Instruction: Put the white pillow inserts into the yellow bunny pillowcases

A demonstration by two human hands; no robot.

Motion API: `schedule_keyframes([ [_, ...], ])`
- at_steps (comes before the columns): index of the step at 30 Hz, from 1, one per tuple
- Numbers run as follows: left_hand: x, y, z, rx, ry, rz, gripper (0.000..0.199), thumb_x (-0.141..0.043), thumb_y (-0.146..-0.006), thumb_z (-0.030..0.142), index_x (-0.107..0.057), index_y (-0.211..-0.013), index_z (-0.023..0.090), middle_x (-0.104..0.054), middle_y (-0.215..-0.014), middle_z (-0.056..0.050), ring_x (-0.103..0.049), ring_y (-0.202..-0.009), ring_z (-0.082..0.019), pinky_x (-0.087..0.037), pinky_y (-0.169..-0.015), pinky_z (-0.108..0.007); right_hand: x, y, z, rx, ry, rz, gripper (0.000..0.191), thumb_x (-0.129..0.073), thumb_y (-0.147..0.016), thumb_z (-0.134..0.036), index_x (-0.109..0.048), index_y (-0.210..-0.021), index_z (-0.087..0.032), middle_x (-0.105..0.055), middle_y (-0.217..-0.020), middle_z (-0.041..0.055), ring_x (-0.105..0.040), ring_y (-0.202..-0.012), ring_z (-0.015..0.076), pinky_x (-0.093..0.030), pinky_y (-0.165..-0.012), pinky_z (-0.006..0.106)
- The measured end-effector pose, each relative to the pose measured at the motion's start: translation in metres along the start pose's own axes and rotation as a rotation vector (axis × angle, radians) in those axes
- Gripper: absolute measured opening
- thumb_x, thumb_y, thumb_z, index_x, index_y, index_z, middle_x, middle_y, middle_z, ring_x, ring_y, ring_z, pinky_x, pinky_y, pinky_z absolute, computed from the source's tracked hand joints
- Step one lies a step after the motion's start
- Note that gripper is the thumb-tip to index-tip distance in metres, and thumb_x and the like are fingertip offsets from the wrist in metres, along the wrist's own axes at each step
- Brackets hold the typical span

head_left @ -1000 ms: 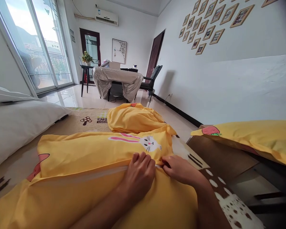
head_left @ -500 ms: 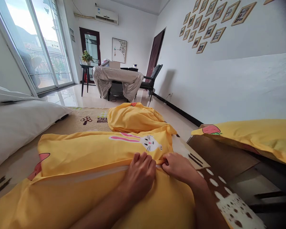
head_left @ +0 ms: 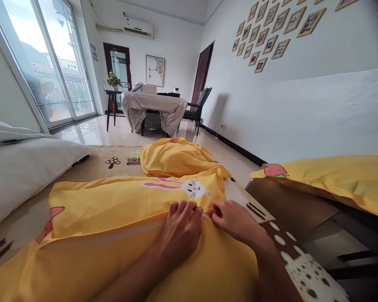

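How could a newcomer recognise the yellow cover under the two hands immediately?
Find the beige patterned blanket in the foreground. On it lies the yellow cover, with the left hand and right hand at its whitish strip. Unlike the crumpled yellow cloth beyond and the yellow fabric far right, it visibly bears a long-eared white rabbit.

The pillowcase [head_left: 107, 201] lies on the blanket [head_left: 96, 168], right of the pillow [head_left: 28, 167], before the table [head_left: 157, 100].

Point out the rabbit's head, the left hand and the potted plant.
Rabbit's head [head_left: 194, 189], head camera: the printed white face.
Left hand [head_left: 183, 227], head camera: the back of the hand.
Potted plant [head_left: 113, 79], head camera: its leaves.
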State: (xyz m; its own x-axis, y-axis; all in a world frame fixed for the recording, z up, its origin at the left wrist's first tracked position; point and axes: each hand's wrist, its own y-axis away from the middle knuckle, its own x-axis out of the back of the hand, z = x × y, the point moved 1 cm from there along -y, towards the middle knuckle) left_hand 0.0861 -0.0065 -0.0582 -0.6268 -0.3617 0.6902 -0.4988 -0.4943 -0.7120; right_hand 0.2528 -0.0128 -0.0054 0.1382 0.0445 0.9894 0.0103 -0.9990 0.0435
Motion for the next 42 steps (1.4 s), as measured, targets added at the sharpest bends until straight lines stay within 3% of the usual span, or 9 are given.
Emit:
schedule_keyframes([
  [4, 0.005, 0.001, 0.001, 0.079, -0.032, 0.035, 0.034, -0.048, -0.083, 0.009, -0.051, -0.117, 0.015, -0.054, -0.119, -0.011, -0.049, -0.107, -0.025, -0.031, -0.089, -0.041, 0.002, 0.002, -0.001, 0.11, -0.159, 0.048, 0.006, -0.048, -0.079, -0.02, -0.052, -0.082, -0.02, -0.062, -0.078, 0.0013, -0.053, -0.07, 0.0151, -0.031, -0.062, 0.026],
  [7, 0.009, 0.003, 0.0, 0.185, -0.057, -0.028, 0.027, -0.045, -0.085, 0.012, -0.054, -0.11, 0.016, -0.059, -0.107, -0.009, -0.051, -0.102, -0.024, -0.029, -0.09, -0.045, -0.001, -0.001, 0.004, 0.164, -0.18, 0.07, 0.006, -0.049, -0.077, -0.017, -0.054, -0.081, -0.019, -0.061, -0.082, 0.0027, -0.053, -0.073, 0.0155, -0.032, -0.064, 0.026],
  [12, 0.027, 0.013, -0.01, 0.25, -0.038, -0.192, 0.012, -0.043, -0.087, 0.016, -0.055, -0.087, 0.017, -0.057, -0.087, -0.006, -0.05, -0.087, -0.023, -0.036, -0.082, -0.04, -0.002, -0.002, 0.005, 0.267, -0.16, 0.058, 0.013, -0.047, -0.071, -0.007, -0.048, -0.065, -0.018, -0.055, -0.069, -0.0003, -0.046, -0.064, 0.0123, -0.03, -0.06, 0.025],
  [17, 0.059, 0.037, -0.038, 0.322, -0.103, -0.266, 0.014, -0.037, -0.091, 0.021, -0.05, -0.085, 0.019, -0.057, -0.087, -0.005, -0.05, -0.085, -0.023, -0.037, -0.08, -0.04, 0.001, 0.005, -0.006, 0.357, -0.163, 0.105, 0.015, -0.045, -0.076, -0.006, -0.047, -0.068, -0.018, -0.055, -0.077, 0.0001, -0.046, -0.07, 0.0124, -0.032, -0.065, 0.025],
  [23, 0.103, 0.079, -0.09, 0.456, -0.218, -0.28, 0.023, -0.033, -0.091, 0.03, -0.05, -0.079, 0.02, -0.057, -0.084, -0.006, -0.053, -0.085, -0.024, -0.037, -0.078, -0.04, -0.003, 0.012, -0.024, 0.489, -0.126, 0.186, 0.006, -0.052, -0.084, -0.014, -0.054, -0.08, -0.018, -0.06, -0.085, 0.0004, -0.052, -0.076, 0.013, -0.038, -0.075, 0.025],
  [27, 0.131, 0.111, -0.124, 0.569, -0.212, -0.333, 0.029, -0.033, -0.09, 0.041, -0.05, -0.076, 0.021, -0.058, -0.082, -0.005, -0.054, -0.083, -0.022, -0.04, -0.076, -0.037, -0.01, 0.013, -0.038, 0.476, -0.04, 0.221, 0.009, -0.053, -0.086, -0.018, -0.056, -0.078, -0.018, -0.062, -0.085, 0.0034, -0.054, -0.078, 0.0161, -0.037, -0.075, 0.028],
  [31, 0.151, 0.143, -0.145, 0.586, -0.21, -0.391, 0.039, -0.026, -0.092, 0.047, -0.052, -0.076, 0.022, -0.06, -0.083, -0.004, -0.057, -0.081, -0.021, -0.042, -0.073, -0.034, -0.018, 0.017, -0.048, 0.459, 0.048, 0.259, 0.009, -0.05, -0.088, -0.017, -0.058, -0.083, -0.017, -0.063, -0.091, 0.006, -0.056, -0.083, 0.0183, -0.037, -0.073, 0.028],
  [37, 0.17, 0.162, -0.148, 0.524, -0.413, -0.447, 0.038, -0.025, -0.092, 0.036, -0.058, -0.085, 0.021, -0.064, -0.091, -0.009, -0.061, -0.091, -0.028, -0.044, -0.079, -0.04, -0.034, 0.029, -0.05, 0.385, 0.16, 0.296, 0.022, -0.037, -0.094, -0.016, -0.059, -0.093, -0.016, -0.064, -0.098, 0.0096, -0.058, -0.093, 0.0212, -0.036, -0.073, 0.029],
  [42, 0.186, 0.168, -0.15, 0.64, -0.475, -0.602, 0.036, -0.027, -0.089, 0.023, -0.063, -0.09, 0.021, -0.068, -0.099, -0.012, -0.065, -0.092, -0.032, -0.046, -0.076, -0.044, -0.037, 0.033, -0.018, 0.187, 0.189, 0.268, 0.023, -0.038, -0.095, -0.021, -0.061, -0.093, -0.016, -0.068, -0.088, 0.0097, -0.063, -0.08, 0.0211, -0.034, -0.061, 0.027],
])
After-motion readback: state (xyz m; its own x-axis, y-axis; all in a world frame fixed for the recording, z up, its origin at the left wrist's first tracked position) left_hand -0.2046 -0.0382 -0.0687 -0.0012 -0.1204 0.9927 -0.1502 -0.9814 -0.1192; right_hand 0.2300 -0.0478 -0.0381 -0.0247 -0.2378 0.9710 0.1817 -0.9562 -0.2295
